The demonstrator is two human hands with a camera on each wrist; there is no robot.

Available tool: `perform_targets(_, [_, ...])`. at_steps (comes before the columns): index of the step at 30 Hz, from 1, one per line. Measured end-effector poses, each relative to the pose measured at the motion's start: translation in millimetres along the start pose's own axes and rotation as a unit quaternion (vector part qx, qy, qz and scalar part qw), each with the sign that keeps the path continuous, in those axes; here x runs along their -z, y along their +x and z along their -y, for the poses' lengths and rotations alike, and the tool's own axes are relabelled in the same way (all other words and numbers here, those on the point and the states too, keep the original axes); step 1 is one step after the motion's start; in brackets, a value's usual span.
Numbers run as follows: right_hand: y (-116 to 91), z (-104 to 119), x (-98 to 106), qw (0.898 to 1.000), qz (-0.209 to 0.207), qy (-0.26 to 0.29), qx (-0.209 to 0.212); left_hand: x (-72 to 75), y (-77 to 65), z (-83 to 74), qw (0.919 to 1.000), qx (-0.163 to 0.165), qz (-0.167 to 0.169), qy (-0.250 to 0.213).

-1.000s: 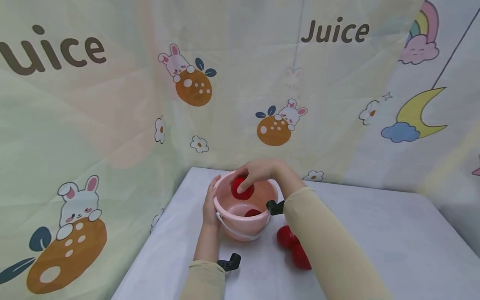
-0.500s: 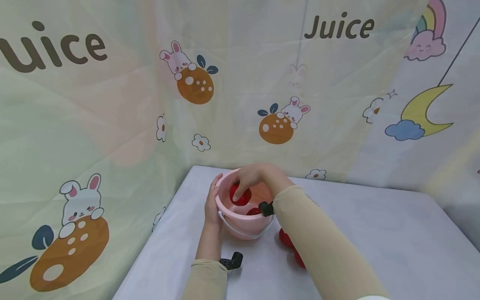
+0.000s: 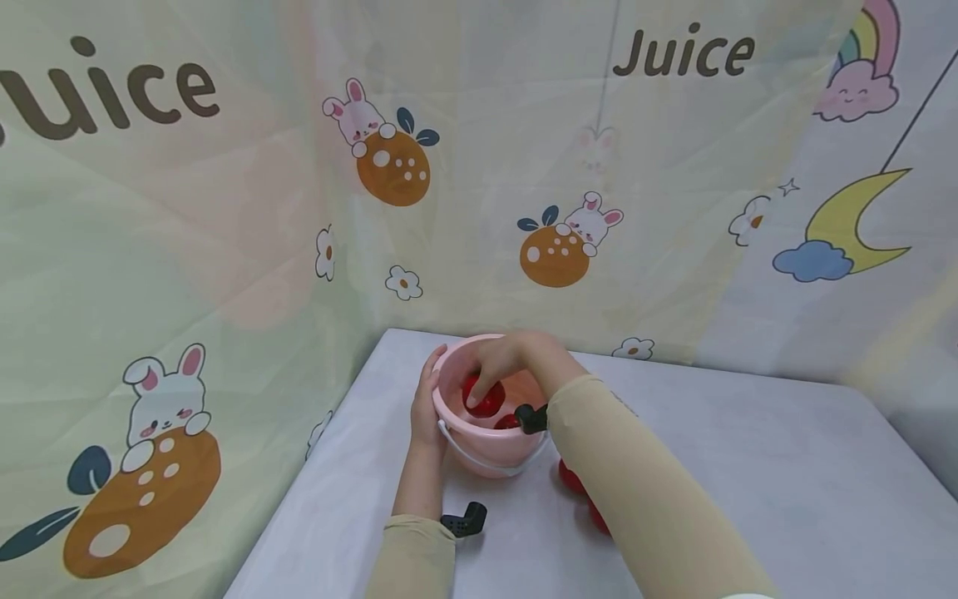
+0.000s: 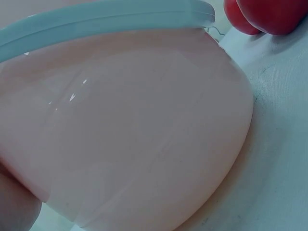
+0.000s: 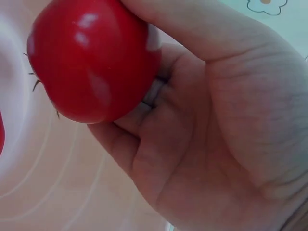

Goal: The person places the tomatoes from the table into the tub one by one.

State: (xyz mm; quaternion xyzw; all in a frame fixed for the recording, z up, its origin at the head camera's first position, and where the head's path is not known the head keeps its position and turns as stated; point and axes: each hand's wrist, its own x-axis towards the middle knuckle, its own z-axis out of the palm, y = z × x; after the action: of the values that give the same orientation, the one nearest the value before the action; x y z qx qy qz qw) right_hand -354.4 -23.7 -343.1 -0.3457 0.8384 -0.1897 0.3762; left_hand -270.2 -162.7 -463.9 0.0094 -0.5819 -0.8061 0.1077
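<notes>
Before the pink bucket, the right sleeve is extended from the near right; by it, two loose tomatoes on the bucket's near right are partly covered, more fully than one second earlier. Against the bucket's front wall, a white handle is hung low. Along the bucket's left wall, the left hand is laid, its fingers extended up toward the rim, apart from the right hand. Inside the bucket, the held tomato is clamped between the right thumb and fingers; one second earlier it was held higher, closer to the rim. Contact with the bucket's floor cannot be told. To its near right, another tomato is contained. Widest room is afforded right of the bucket by the white table, whose far edge is set just behind the rim. Beyond the bucket, a printed cloth is hung.
</notes>
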Motion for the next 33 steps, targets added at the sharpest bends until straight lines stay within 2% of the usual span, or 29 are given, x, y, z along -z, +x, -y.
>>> perform_targets(6, [1,-4,0,1.0,0.014,0.013,0.012,-0.9,-0.4,-1.1,1.0,0.006,-0.005,0.001])
perform_targets(12, [-1,-3,1,1.0,0.022,0.003,0.019,-1.8,-0.8,-2.1,0.9999,0.012,-0.009,0.001])
perform_targets(23, [-9,3,3,0.999,0.007,0.009,0.031,-2.4,-0.3,-1.3,0.9998,0.014,-0.004,-0.014])
perform_targets(33, [-31,-3,12,0.998,-0.025,-0.017,0.051,-1.4,-0.7,-0.5,0.9998,0.009,0.004,-0.017])
